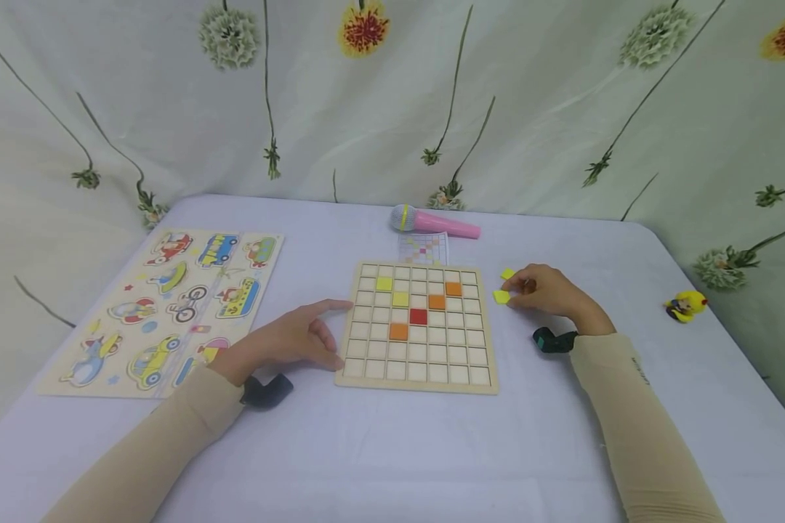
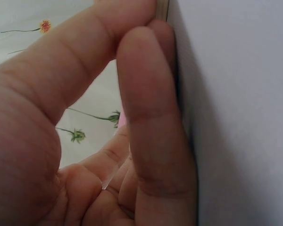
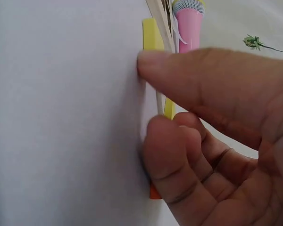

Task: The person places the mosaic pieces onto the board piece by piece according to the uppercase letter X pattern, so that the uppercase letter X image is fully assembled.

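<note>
Left hand [image 1: 289, 338], thumb and forefinger spread, touches a gridded board [image 1: 425, 386]; right hand [image 1: 547, 292] at a yellow tile [image 1: 501, 296], grip unclear; only the right wrist view shows an orange piece [image 3: 154, 192] beside its fingers.

From head height, one view looks forward and down across the table [image 1: 379, 465] to a flowered cloth [image 1: 530, 145] behind, while two sideways-tilted wrist views peer along the tabletop, very near the left fingers [image 2: 148, 94] and right fingers [image 3: 167, 150], the latter sharing the pink microphone [image 3: 188, 28] with the head view.
</note>
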`<state>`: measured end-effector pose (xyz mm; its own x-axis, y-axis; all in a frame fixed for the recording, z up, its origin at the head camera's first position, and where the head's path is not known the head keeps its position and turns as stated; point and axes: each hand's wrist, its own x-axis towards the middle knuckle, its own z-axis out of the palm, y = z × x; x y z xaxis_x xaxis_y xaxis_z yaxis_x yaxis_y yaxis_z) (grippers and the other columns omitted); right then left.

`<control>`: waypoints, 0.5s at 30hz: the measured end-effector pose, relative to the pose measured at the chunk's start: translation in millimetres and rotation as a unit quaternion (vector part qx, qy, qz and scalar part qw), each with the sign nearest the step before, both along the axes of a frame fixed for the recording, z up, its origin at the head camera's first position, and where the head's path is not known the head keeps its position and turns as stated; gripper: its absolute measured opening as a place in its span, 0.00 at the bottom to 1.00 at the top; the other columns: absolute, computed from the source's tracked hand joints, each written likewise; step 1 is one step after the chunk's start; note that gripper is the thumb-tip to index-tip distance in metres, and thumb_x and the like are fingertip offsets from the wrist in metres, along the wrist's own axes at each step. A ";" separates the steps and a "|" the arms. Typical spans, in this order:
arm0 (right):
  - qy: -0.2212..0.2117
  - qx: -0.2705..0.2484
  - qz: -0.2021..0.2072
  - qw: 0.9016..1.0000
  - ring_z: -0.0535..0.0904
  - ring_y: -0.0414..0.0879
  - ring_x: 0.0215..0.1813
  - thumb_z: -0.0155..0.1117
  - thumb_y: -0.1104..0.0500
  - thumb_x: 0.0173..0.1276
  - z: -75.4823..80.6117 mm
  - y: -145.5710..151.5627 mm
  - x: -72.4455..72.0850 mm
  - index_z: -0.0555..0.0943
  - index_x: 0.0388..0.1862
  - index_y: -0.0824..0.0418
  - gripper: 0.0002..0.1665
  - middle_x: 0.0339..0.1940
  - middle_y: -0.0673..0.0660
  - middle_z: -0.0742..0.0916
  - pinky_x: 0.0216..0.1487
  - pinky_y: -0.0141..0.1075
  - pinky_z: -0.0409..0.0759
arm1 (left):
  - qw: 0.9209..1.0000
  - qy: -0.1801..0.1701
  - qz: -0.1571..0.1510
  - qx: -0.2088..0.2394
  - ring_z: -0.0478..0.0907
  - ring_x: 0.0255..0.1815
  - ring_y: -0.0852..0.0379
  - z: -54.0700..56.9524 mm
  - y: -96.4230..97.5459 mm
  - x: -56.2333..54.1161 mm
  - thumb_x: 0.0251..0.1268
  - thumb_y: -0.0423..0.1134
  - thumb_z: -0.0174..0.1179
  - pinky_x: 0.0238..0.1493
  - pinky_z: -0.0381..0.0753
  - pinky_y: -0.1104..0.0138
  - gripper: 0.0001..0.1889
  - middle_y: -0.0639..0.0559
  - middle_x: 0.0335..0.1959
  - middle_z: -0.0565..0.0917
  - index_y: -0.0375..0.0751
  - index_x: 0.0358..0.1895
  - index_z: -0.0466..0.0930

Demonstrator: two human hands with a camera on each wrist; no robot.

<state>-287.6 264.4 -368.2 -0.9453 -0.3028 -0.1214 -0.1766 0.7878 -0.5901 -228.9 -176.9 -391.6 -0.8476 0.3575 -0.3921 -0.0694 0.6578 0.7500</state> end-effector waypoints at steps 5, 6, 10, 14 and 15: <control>0.006 -0.008 -0.006 1.000 0.74 0.51 0.42 0.78 0.63 0.68 -2.9 3.5 -3.2 0.87 0.51 0.71 0.17 0.38 0.57 0.82 0.43 0.41 0.73 | 1.000 0.002 -0.003 -0.001 0.80 0.38 0.50 -0.4 0.4 0.1 0.52 0.38 0.84 0.45 0.74 0.59 0.56 0.47 0.40 0.86 0.52 0.85 0.61; 0.006 -0.013 -0.006 1.000 0.75 0.52 0.42 0.78 0.63 0.67 -2.8 3.7 -3.4 0.87 0.51 0.70 0.16 0.38 0.58 0.83 0.43 0.41 0.74 | 1.000 0.003 -0.003 -0.001 0.80 0.38 0.50 -0.4 0.5 0.2 0.53 0.39 0.84 0.45 0.74 0.59 0.56 0.47 0.40 0.86 0.52 0.85 0.61; 0.006 -0.046 -0.002 0.999 0.78 0.50 0.43 0.77 0.63 0.66 -0.2 2.1 -2.7 0.85 0.50 0.69 0.16 0.42 0.59 0.86 0.44 0.37 0.76 | 1.000 0.005 -0.004 -0.002 0.80 0.38 0.50 0.0 0.5 0.8 0.52 0.39 0.84 0.44 0.74 0.59 0.56 0.47 0.40 0.86 0.52 0.85 0.61; -0.007 -0.099 0.001 0.995 0.79 0.47 0.39 0.76 0.66 0.67 4.8 -6.8 0.5 0.82 0.50 0.71 0.16 0.40 0.59 0.86 0.40 0.32 0.78 | 1.000 0.005 -0.005 0.000 0.80 0.38 0.50 0.6 0.1 0.8 0.52 0.38 0.84 0.45 0.75 0.59 0.56 0.48 0.40 0.86 0.52 0.85 0.61; -0.012 -0.113 0.004 0.994 0.79 0.47 0.37 0.75 0.67 0.67 5.5 -9.3 0.9 0.82 0.50 0.72 0.16 0.38 0.58 0.86 0.38 0.32 0.79 | 1.000 0.005 -0.006 0.000 0.80 0.38 0.50 0.6 -0.1 0.7 0.52 0.38 0.84 0.45 0.75 0.59 0.56 0.48 0.40 0.86 0.52 0.85 0.61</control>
